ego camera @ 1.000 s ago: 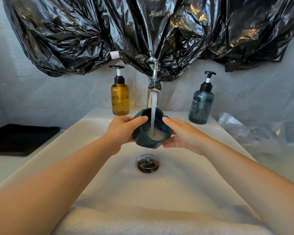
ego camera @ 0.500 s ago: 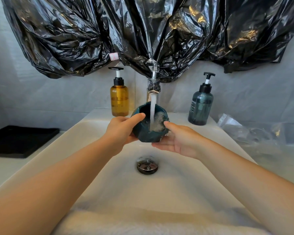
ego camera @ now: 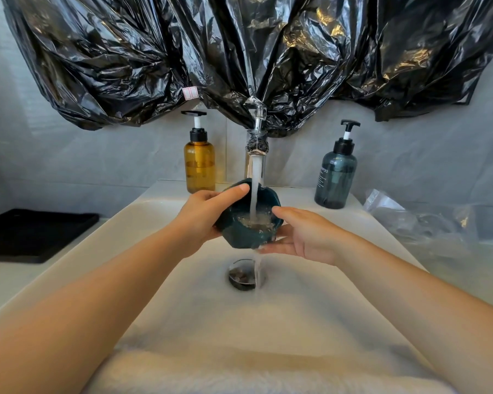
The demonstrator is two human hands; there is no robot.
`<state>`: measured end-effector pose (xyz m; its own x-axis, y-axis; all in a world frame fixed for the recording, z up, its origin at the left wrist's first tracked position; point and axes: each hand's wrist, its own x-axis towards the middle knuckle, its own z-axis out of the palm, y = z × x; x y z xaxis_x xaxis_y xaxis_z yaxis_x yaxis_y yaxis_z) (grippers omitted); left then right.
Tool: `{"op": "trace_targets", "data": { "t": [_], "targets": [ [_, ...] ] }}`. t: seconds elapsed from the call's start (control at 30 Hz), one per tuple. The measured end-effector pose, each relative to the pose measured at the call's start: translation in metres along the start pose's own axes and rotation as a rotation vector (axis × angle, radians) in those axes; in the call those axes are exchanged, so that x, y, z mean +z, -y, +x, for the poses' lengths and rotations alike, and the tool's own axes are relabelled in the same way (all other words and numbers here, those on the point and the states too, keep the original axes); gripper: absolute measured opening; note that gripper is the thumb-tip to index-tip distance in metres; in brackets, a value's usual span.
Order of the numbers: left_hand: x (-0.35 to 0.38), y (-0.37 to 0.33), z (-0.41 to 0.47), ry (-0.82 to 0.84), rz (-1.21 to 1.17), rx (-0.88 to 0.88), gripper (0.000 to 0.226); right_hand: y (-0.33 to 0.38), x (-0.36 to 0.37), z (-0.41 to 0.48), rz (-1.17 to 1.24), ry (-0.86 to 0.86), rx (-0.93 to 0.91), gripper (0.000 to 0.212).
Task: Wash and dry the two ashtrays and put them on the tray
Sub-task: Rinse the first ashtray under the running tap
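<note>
We show the teal ashtray [ego camera: 239, 237] held under the running tap [ego camera: 256, 155]. The left hand [ego camera: 202, 220] grips it, thumb curled over the rim and the other fingers hidden behind the wall. The right hand [ego camera: 305, 237] lies with fingers [ego camera: 279, 247] straight and pressed together just beneath the ashtray, thumb tip touching its rim. Water [ego camera: 255, 177] pools between the two thumbs and spills past the right fingers toward the drain [ego camera: 244, 275]. The black tray [ego camera: 34, 234] rests on the bench [ego camera: 0, 277], well left of the left fingers.
</note>
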<state>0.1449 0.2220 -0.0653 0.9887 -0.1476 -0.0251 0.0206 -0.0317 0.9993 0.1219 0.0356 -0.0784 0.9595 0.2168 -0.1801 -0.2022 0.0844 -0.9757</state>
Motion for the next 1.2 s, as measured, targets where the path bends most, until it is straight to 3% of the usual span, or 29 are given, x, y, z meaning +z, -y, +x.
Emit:
{"op": "trace_targets", "data": {
  "t": [0.13, 0.27, 0.47, 0.63, 0.73, 0.87, 0.97, 1.2],
  "targets": [
    [0.001, 0.003, 0.002, -0.013, 0.005, -0.012, 0.048, 0.002, 0.002, -0.002, 0.118, -0.010, 0.033, 0.035],
    [0.000, 0.003, 0.005, -0.178, 0.087, 0.137, 0.038, 0.005, -0.001, -0.002, -0.137, 0.006, 0.039, 0.037],
    [0.001, 0.002, 0.002, -0.183, 0.197, 0.232, 0.042, 0.004, -0.001, -0.003, -0.204, 0.070, -0.059, 0.030],
    [-0.004, -0.002, -0.001, -0.071, 0.050, 0.077, 0.057, 0.001, 0.004, -0.002, -0.032, 0.085, -0.040, 0.031],
    [0.000, -0.003, -0.002, 0.026, -0.063, 0.028, 0.045, 0.001, 0.006, 0.000, 0.171, 0.025, -0.009, 0.031],
    [0.002, 0.000, -0.001, -0.018, -0.074, 0.021, 0.036, 0.004, 0.003, 0.002, 0.287, -0.024, 0.027, 0.036],
    [0.000, 0.001, 0.000, -0.121, 0.012, 0.119, 0.032, 0.005, -0.003, 0.002, 0.105, 0.011, 0.094, 0.043],
    [-0.012, -0.008, -0.006, -0.221, 0.420, 0.407, 0.034, 0.006, -0.006, 0.001, -0.264, -0.220, -0.017, 0.038]
  ]
}}
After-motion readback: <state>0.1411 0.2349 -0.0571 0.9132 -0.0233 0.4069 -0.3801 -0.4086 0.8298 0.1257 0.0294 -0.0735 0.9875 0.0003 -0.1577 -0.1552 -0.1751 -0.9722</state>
